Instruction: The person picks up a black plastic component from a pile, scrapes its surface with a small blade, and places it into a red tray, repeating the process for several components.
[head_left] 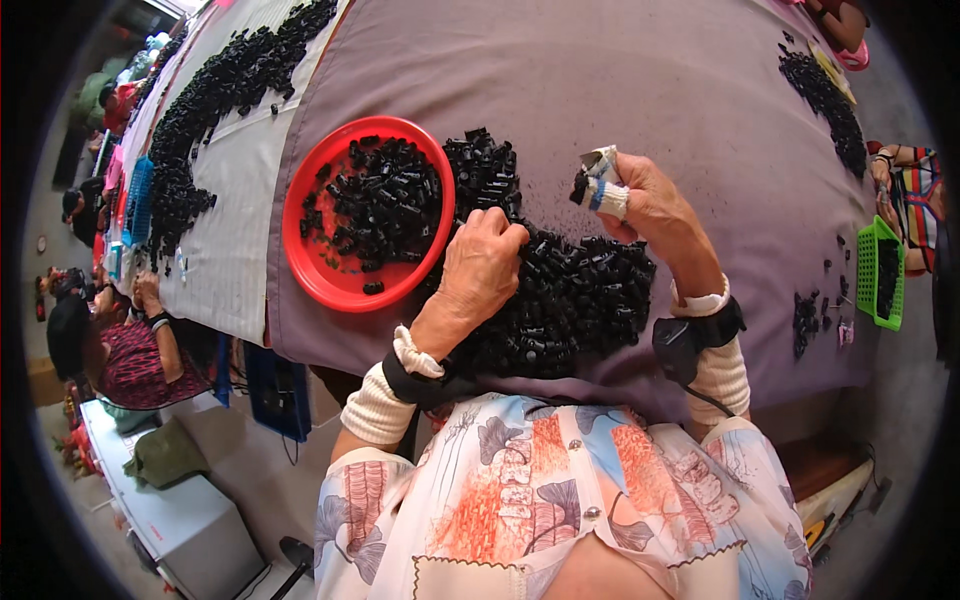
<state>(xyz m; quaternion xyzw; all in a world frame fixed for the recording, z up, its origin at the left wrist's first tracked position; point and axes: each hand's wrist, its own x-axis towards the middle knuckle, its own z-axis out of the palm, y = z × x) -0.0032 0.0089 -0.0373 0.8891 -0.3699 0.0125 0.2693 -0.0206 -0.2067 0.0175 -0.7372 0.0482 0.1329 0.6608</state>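
Observation:
My left hand [474,268] is over the pile of small black plastic parts [570,300], its fingers curled down and pressed together. Whatever the fingertips pinch is hidden from view. Raised above the table, right of the pile, my right hand [650,198] is closed, with white, blue-striped cloth wrapped about its fingers. A small greyish flat piece [592,158] and a dark bit [579,187] show at those fingertips; I cannot make out exactly what they are. Left of my left hand stands a round red basin [298,262] holding many of the same black parts.
A mauve cloth [690,90] covers the table. More black parts lie in a long heap [190,130] on the pale cloth at left and in another [825,105] at far right. A green basket [866,275] is at the right edge. Other people work on both sides.

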